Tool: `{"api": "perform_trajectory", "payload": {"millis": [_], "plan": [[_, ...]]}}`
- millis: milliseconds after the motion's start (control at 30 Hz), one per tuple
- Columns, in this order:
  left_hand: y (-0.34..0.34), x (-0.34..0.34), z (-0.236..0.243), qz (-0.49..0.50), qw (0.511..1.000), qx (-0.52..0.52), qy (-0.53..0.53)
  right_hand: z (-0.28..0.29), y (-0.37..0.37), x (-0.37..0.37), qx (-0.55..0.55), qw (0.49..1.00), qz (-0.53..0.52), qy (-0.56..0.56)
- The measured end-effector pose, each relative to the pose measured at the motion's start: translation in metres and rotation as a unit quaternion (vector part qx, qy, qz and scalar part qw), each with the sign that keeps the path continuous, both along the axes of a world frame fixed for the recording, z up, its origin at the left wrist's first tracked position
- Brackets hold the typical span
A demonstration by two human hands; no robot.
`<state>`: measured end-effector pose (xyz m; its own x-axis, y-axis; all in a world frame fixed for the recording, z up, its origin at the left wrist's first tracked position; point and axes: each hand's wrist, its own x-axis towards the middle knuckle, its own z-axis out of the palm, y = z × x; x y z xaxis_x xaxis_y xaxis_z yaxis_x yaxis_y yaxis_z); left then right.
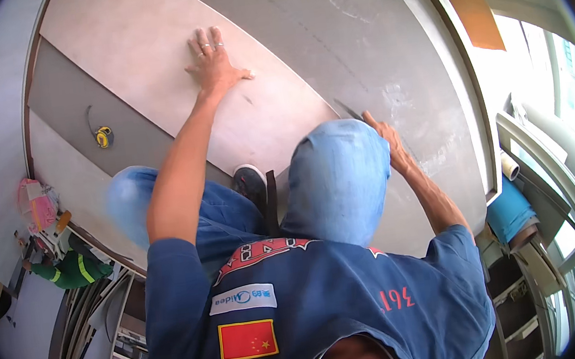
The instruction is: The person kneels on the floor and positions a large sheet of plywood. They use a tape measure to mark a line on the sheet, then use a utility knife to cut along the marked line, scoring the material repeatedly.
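My left hand (214, 68) lies flat with its fingers spread on a long pale board (145, 47), and rings show on its fingers. Along the board's right edge, beside my raised right knee, my right hand (383, 133) is closed round a knife (348, 109). Its narrow dark blade points to the upper left, close to that edge. The knee hides part of this hand and I cannot tell whether the blade touches the board. My shoe (250, 184) rests at the board's lower part.
A yellow tape measure (104, 136) lies on the grey surface (69, 98) left of the board. Scuffed grey sheeting (400, 46) spreads to the right. Beyond the raised edges are a person in green (74, 269), a pink bag (38, 204), and a blue roll (509, 209).
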<state>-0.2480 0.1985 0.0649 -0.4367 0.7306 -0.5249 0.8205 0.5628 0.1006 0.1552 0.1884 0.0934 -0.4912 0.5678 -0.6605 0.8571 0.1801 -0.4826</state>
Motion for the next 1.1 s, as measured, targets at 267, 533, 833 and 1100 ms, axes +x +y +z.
{"api": "perform_trajectory", "payload": {"millis": [267, 533, 833, 1100], "plan": [[0.001, 0.003, 0.006, 0.009, 1.0, -0.01, -0.01, -0.063, 0.103, -0.258, 0.133, 0.983, 0.012, 0.129], [-0.004, 0.0, -0.002, 0.001, 1.0, -0.006, -0.012, -0.065, 0.072, -0.185, 0.115, 0.981, 0.037, 0.153], [0.0, 0.002, 0.005, 0.0, 1.0, -0.017, -0.007, -0.006, -0.031, 0.029, 0.018, 1.0, 0.016, -0.005], [-0.001, 0.003, 0.005, -0.003, 1.0, -0.012, -0.002, -0.038, 0.092, -0.211, 0.103, 0.987, -0.017, 0.126]]}}
